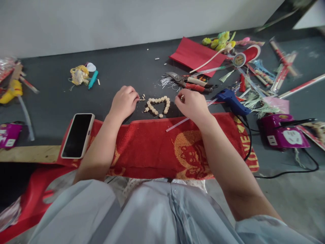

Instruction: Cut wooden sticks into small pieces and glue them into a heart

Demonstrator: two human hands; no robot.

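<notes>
A heart-shaped outline built from small cream pieces lies on the dark table between my hands. At its left, my left hand rests with curled fingers, the tips together beside a few short cream sticks. Whether a stick is in those fingertips I cannot make out. On the other side, my right hand is closed in a pinch, with a small cream piece showing between thumb and finger. A red towel lies under both forearms, and a clear glue stick juts over it.
Right of my hand lie a blue glue gun, pruning shears, red paper and a ribbon spool. A purple power box trails a black cable. Leftward are a phone, a teal marker and a yellow glue gun.
</notes>
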